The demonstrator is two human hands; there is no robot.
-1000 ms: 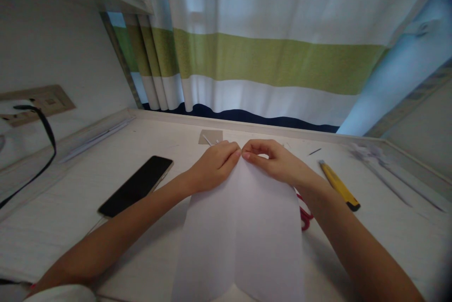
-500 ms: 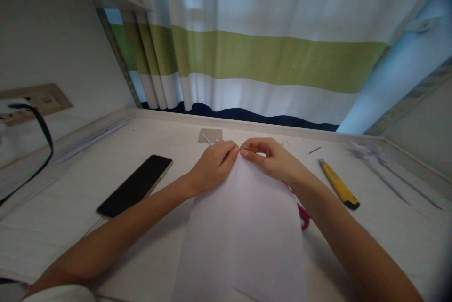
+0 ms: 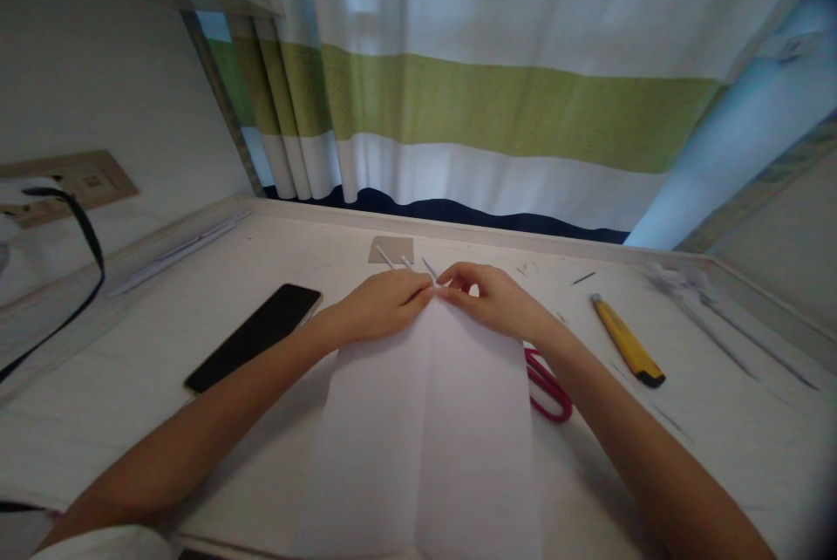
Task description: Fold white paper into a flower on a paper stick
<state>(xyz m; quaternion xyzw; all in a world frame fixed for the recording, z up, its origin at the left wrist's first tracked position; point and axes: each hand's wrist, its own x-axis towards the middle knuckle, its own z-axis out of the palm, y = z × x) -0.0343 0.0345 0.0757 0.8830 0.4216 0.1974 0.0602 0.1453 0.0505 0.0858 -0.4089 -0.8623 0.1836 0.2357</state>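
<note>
A white sheet of paper (image 3: 422,429) with a lengthwise crease down its middle stretches from my fingers toward the bottom of the head view. My left hand (image 3: 387,305) pinches its far edge just left of the crease. Close beside it, the thumb and fingertips of my right hand (image 3: 487,297) grip the same edge, fingers curled. The two hands nearly touch at the crease. Partly covered by the paper and my right forearm, red-handled scissors (image 3: 547,390) lie on the right.
On the white desk (image 3: 261,455), a black phone (image 3: 255,338) lies left and a yellow utility knife (image 3: 626,340) right. Thin white sticks rest by a small grey card (image 3: 396,249) beyond my hands. A black cable (image 3: 88,250) hangs from a wall socket (image 3: 98,180). A striped curtain (image 3: 490,106) hangs behind.
Both hands have shifted slightly left and nearer with the paper's edge, and the sheet lies lower. More of the scissors' red handles and the thin sticks now shows.
</note>
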